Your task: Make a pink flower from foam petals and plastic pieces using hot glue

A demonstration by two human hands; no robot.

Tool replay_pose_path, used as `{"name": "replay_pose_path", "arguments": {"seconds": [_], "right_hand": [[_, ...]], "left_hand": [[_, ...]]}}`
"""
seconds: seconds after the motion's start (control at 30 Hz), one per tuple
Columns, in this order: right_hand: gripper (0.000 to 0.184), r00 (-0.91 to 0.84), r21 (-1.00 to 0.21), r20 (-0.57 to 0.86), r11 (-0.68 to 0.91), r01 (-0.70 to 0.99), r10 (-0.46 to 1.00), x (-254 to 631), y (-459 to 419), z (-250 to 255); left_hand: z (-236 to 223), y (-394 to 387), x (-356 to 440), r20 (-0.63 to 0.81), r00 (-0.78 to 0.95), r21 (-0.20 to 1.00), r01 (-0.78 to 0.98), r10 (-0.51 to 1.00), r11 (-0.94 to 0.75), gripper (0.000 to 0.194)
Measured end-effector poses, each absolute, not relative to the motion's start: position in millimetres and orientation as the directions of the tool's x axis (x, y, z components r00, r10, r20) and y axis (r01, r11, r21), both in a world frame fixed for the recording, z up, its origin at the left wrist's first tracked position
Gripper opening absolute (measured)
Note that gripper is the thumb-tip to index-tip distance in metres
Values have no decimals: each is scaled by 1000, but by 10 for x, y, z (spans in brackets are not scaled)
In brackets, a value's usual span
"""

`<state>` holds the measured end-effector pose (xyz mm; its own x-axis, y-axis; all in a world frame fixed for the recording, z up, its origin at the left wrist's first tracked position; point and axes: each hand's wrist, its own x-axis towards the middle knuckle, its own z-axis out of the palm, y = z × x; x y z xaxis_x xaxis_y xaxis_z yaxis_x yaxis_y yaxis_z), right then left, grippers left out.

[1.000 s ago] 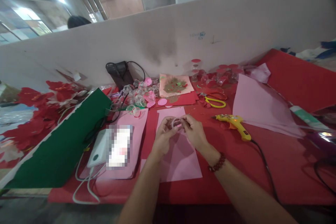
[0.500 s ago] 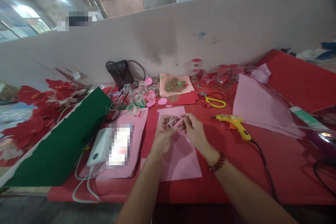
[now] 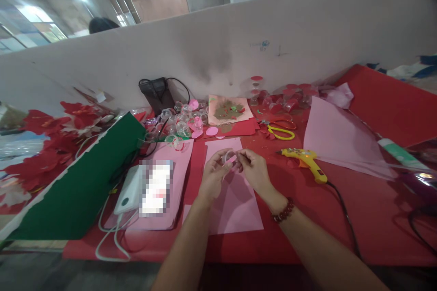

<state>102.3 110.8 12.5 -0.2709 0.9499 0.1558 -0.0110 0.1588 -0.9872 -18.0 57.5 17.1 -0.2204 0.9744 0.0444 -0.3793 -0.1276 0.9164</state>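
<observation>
Between my two hands is a small clear plastic cup (image 3: pixel 229 156) with a round rim and a bit of pink showing at it. My left hand (image 3: pixel 212 173) is closed around the cup's left side, thumb toward me. At the right side of the rim, the fingers of my right hand (image 3: pixel 253 169) are pinched together; they partly hide the cup. Beneath both hands lies a sheet of pink paper (image 3: pixel 235 216) on the red-covered table (image 3: pixel 290 241).
A yellow glue gun (image 3: pixel 307 160) with its cord lies to the right, below yellow-handled scissors (image 3: pixel 282 133). Several clear cups (image 3: pixel 182 128) are heaped at back left. A phone (image 3: pixel 157 188) and white power bank (image 3: pixel 128 191) lie left, beside a green board (image 3: pixel 82 186).
The cup has turned slightly in my hands, and its rim now shows more edge-on. My right fingers have shifted a little on the rim. The glue gun and scissors stay put.
</observation>
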Motion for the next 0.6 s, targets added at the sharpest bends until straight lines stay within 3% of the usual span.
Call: {"name": "replay_pose_path", "arguments": {"seconds": [0.27, 0.6], "right_hand": [[20, -246, -983, 168, 146, -108, 954, 991, 1125, 78], [16, -150, -980, 88, 58, -192, 985, 998, 1190, 40]], "left_hand": [[177, 575, -185, -10, -198, 858, -505, 980, -93, 49], [207, 598, -192, 79, -263, 834, -512, 962, -208, 48]]}}
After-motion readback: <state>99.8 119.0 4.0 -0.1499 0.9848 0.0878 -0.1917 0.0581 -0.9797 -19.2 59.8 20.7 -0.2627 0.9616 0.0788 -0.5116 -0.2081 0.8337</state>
